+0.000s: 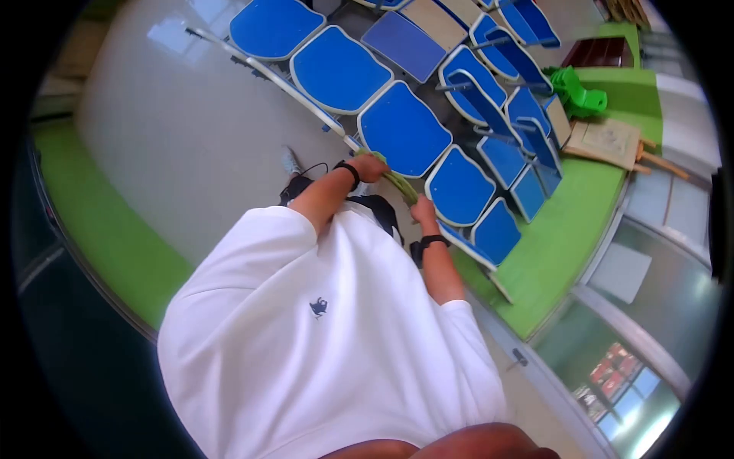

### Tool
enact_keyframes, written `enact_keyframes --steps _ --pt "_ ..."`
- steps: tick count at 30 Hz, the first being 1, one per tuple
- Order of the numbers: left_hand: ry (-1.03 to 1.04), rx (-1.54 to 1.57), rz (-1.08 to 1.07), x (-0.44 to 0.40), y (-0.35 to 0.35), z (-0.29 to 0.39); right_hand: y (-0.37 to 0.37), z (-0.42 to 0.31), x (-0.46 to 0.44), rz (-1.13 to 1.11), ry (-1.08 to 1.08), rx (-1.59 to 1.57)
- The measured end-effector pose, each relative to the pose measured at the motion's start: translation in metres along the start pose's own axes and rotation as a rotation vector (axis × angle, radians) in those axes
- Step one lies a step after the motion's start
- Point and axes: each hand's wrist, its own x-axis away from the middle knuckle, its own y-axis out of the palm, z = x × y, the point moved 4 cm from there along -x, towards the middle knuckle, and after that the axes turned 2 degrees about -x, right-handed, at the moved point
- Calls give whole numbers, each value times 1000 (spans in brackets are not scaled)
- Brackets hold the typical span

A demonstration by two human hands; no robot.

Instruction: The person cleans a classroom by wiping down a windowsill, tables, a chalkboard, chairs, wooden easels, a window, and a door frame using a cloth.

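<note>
Beyond the left grip, the grey floor leaves room to pass, while a white bar along the near edge of the blue seats blocks the way.

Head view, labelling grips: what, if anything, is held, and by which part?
A yellow-green cloth: the left hand and right hand grip it apart, a length between them; whether at its ends is unclear.

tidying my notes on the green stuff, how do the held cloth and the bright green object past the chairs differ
The cloth is dull yellow-green; the bright green object is vivid. The cloth looks narrow and bunched; the bright green object looks bulkier. The cloth spans between the left hand and right hand, while the bright green object sits beyond the blue chairs, held by neither. Both are green.
</note>
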Motion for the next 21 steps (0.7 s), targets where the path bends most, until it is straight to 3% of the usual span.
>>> enact_keyframes --steps 4,7,9,11,12,14,16,17,18,21 --pt "-165 -56 -2 38 -66 -44 -3 -88 -39 1 -52 41" --pt "-39 81 52 55 -90 -58 6 -160 -72 -94 -158 84" --pt "-44 -60 -41 69 -104 -48 5 -197 -86 -73 -140 11" --pt "34 -86 50 83 -112 -56 1 -231 -83 -56 -126 -75" --pt "125 -116 138 89 -117 -59 -7 -247 -81 -90 -189 -168" --pt "65 -144 172 105 -136 -74 -9 -265 -85 -141 -268 -254" --pt "-9 -112 370 131 -168 -90 -7 -279 -94 -53 -422 -486" --pt "-158 -158 242 144 -179 -101 -6 -287 -94 -65 -465 -497" --pt "-170 -170 232 156 -184 -114 -4 -299 -97 -74 -475 -513" --pt "-41 -430 413 188 -198 -144 -1 -348 -92 -128 -713 -443"
